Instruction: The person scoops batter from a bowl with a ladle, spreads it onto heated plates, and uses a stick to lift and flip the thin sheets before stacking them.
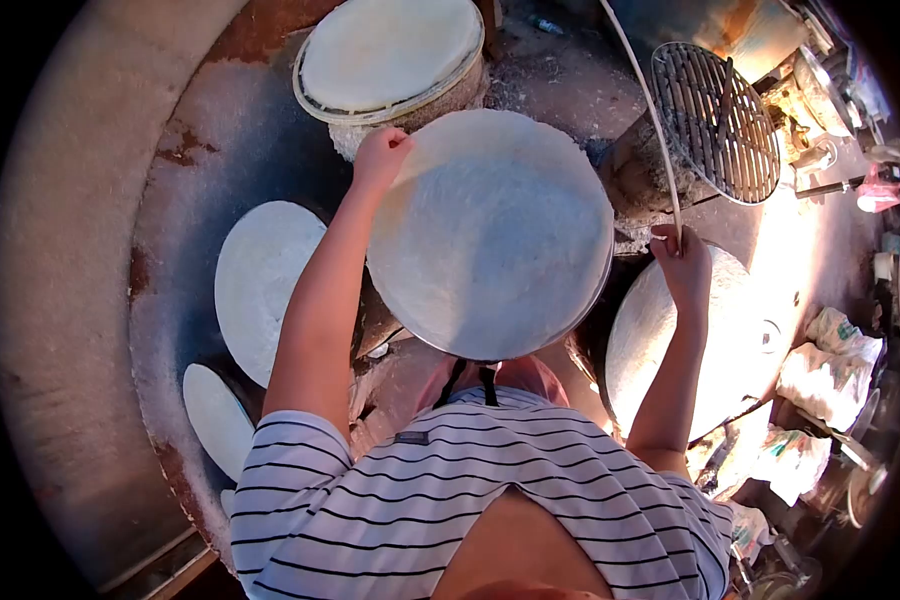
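My left hand (380, 155) grips the far-left rim of a large round metal pan (490, 235) coated with a thin whitish sheet of batter. The pan is held in front of my chest. My right hand (682, 262) is closed on a long thin pale stick (645, 100) that rises toward the top of the view. Below my right hand lies a round white sheet (660, 340) on a domed surface.
A round board (390, 55) carrying a white sheet stands at the top. Two white round sheets (260, 285) (215, 415) lie at the left on a flour-dusted dark surface. At the upper right sits a round wire grate (718, 120). Crumpled bags (830, 365) and clutter fill the right.
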